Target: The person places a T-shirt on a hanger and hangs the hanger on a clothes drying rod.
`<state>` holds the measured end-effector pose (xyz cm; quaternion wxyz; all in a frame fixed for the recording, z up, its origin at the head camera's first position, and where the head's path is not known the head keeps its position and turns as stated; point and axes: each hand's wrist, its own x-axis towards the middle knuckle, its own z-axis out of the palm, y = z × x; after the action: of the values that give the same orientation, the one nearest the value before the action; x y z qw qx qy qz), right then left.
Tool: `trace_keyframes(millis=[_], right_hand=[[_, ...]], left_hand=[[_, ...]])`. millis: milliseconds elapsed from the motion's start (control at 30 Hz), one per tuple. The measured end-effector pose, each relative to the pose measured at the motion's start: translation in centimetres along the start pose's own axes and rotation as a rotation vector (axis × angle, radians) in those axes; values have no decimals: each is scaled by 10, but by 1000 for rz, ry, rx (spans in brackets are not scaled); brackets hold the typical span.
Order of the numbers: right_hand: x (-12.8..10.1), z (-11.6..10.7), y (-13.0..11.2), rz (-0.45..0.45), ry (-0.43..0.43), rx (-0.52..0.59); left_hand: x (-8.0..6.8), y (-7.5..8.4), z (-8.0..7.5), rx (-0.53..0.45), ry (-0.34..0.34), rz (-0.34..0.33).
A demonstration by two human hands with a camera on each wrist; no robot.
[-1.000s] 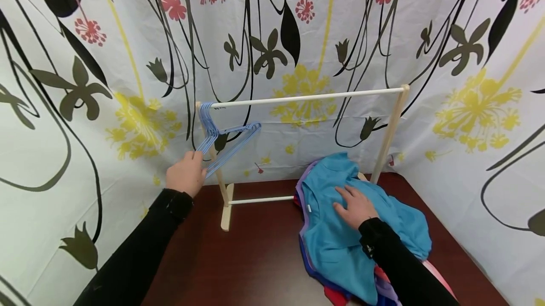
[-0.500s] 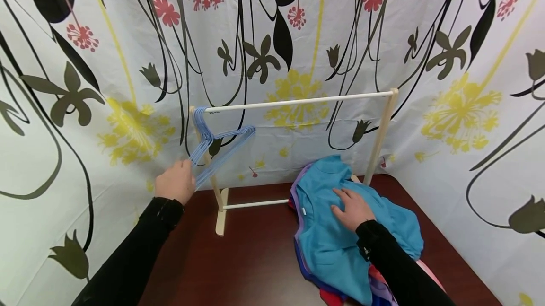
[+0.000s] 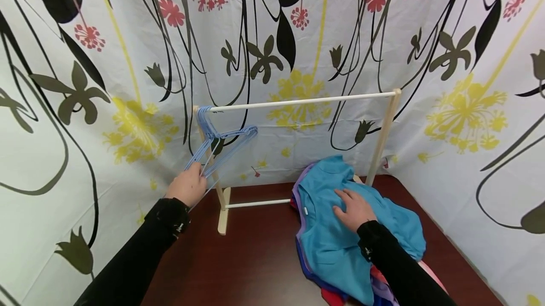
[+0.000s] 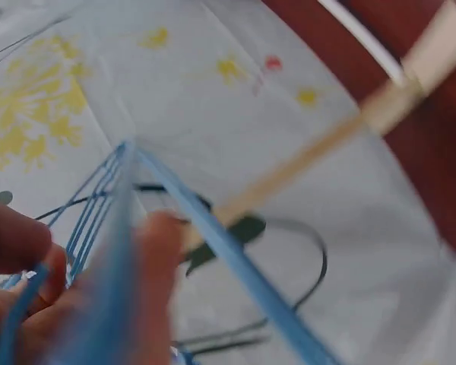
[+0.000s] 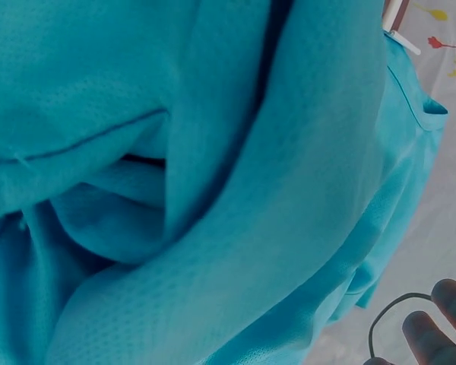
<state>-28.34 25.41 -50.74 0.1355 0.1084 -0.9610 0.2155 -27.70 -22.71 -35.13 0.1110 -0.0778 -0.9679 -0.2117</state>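
Picking a hanger: left hand fingers pinching the bottom of the blue hangers bunched at the rack's left end, right hand spread flat on the teal shirt near right; next likely unhooking one.

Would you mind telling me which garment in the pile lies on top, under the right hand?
It is the teal shirt; the right hand rests flat on it, while the purple, blue and red garments only peek out at the edges beneath it.
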Motion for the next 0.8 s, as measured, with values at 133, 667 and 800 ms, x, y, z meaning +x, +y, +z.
trace_keyframes(millis=[133, 667, 800], right_hand=[[-2, -1, 0, 2, -4, -1], [-6, -2, 3, 6, -4, -8], [-6, -1, 4, 8, -3, -9]], left_hand=[[0, 3, 1, -266, -183, -63], [-2, -2, 23, -407, -165, -115], [-1, 5, 23, -386, -104, -110]])
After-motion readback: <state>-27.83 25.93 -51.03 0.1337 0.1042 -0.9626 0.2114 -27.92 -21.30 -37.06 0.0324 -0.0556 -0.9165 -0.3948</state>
